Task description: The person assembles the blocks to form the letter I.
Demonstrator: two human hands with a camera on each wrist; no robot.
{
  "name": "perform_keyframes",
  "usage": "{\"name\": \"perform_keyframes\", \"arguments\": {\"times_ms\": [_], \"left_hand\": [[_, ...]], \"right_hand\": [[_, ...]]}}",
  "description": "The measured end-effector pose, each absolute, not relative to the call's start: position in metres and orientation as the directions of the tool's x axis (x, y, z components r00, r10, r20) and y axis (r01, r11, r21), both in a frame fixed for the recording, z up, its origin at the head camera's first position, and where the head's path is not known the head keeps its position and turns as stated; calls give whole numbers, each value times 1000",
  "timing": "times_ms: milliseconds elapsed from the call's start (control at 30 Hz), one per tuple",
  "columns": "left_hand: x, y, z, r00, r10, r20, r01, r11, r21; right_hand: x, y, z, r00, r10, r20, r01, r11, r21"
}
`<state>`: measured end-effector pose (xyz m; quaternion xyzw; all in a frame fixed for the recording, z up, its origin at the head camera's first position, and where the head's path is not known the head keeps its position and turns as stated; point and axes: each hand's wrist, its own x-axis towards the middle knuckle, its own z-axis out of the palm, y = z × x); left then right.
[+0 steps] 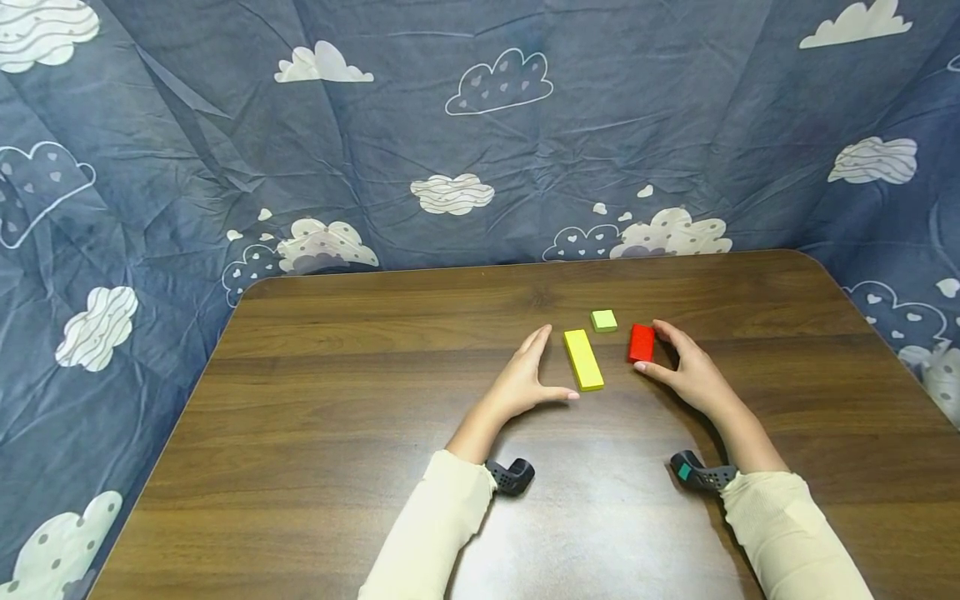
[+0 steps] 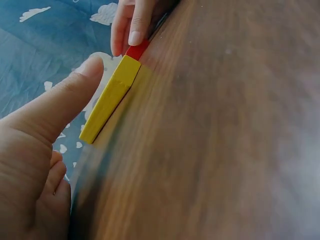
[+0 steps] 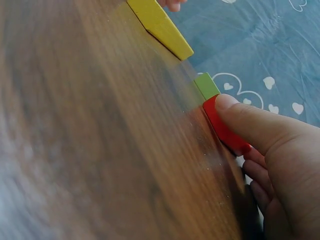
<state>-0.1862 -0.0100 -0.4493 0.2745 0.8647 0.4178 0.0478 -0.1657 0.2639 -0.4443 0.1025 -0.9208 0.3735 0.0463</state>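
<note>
Right hand [image 1: 693, 379]: thumb and fingers pinch the red block [image 1: 641, 343] at its near and far ends. I see that block lying to the right of the yellow block [image 1: 583, 360], a small gap between them. Left hand [image 1: 517, 383]: thumb and fingers spread wide, holding nothing; it sits just left of the yellow block, thumb tip close to that block's near end, contact uncertain. Green block [image 1: 603, 321]: flat, just off the yellow block's far end, to the right. All three blocks rest on the brown wooden surface [image 1: 337, 417]. Nearer me than the yellow block: dark wristbands [image 1: 513, 477], pale sleeves [image 1: 431, 529]. Well beyond it: blue cloud-print cloth [image 1: 405, 133].
</note>
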Motion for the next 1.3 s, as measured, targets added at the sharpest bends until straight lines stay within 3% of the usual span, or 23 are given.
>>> {"name": "perform_keyframes", "arguments": {"times_ms": [700, 1300], "left_hand": [[-197, 16, -445, -832, 553, 51, 464, 642, 610], [-200, 6, -436, -829, 542, 140, 487, 575, 657]], "right_hand": [[-167, 265, -448, -967, -168, 192, -254, 699, -668], [-168, 266, -450, -961, -173, 217, -274, 709, -650]]}}
